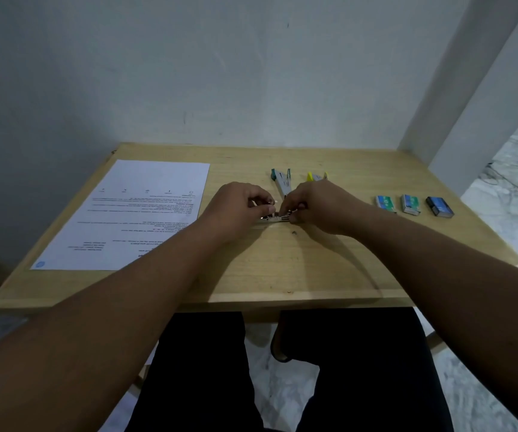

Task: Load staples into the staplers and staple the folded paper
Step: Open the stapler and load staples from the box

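Note:
A small metal stapler [274, 218] lies on the wooden table [282, 269] between my hands. My left hand [239, 207] grips its left end with curled fingers. My right hand [316, 207] pinches its right end. Behind the hands lie a teal stapler [281, 179] and a yellow stapler [313, 176], partly hidden by my right hand. A printed sheet of paper [139, 219] lies flat on the table's left side. Three staple boxes sit at the right: two green-blue ones [386, 204] [411, 204] and a dark blue one [439, 207].
A white wall [220, 73] rises just behind the table's far edge, and a white pillar [482, 104] stands at the back right. My legs in dark trousers [345, 369] are below the table's near edge. Marbled floor [516, 182] shows at the right.

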